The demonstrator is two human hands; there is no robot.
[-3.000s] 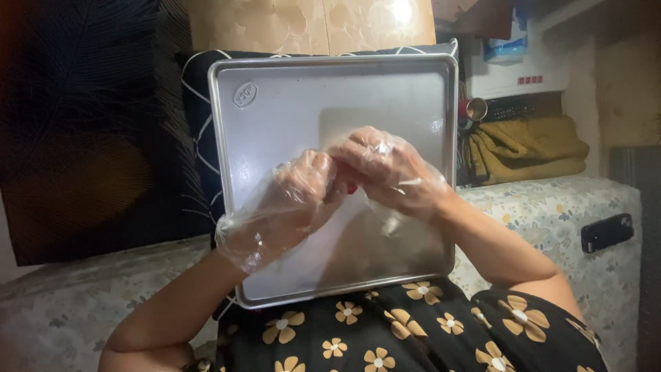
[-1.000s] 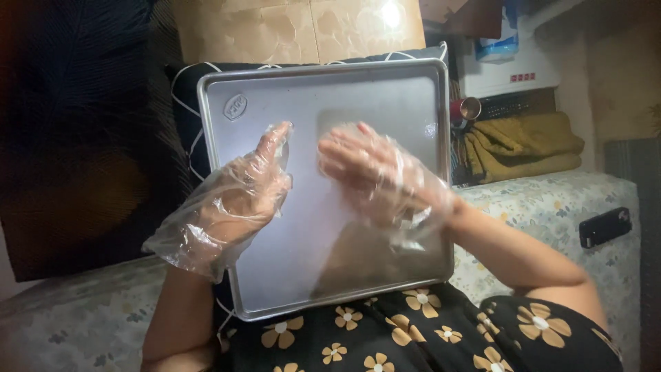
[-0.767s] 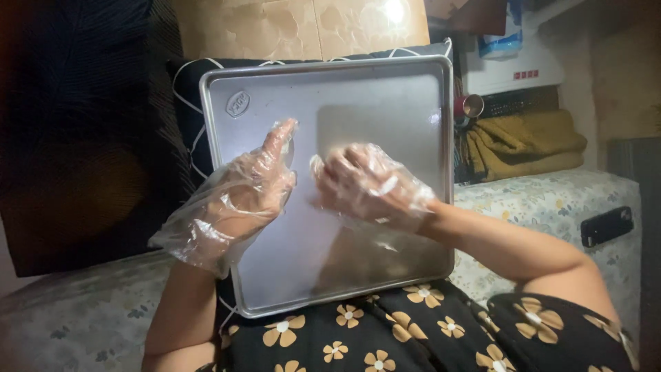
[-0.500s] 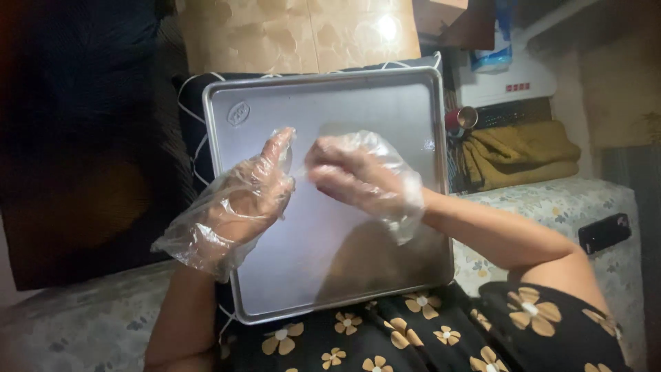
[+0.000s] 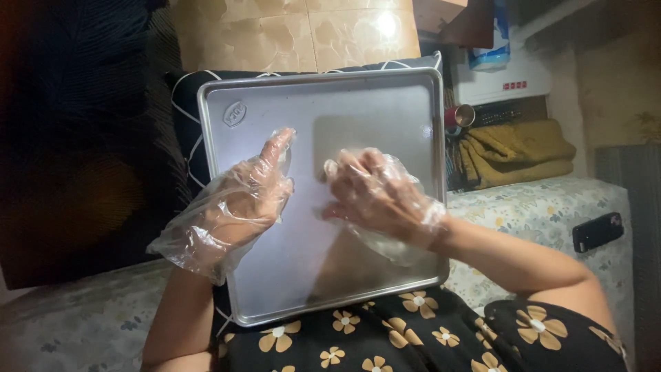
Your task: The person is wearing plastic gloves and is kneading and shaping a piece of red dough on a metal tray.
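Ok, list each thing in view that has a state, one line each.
metal tray: empty, lying flat on the lap.
left hand: in a loose clear plastic glove, fingers extended.
right hand: gloved, fingers curled over the tray.
black phone: lying flat, screen dark.
yellow cloth: folded.

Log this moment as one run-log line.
left hand: gloved, open, over tray | right hand: gloved, fingers curled, over tray | tray: bare, on lap

A rectangular silver baking tray [image 5: 372, 117] with a raised rim lies flat on the lap, empty. Above it, loose clear plastic gloves cover the left hand [image 5: 237, 203] and right hand [image 5: 375, 196], fingers [image 5: 279, 145] extended.
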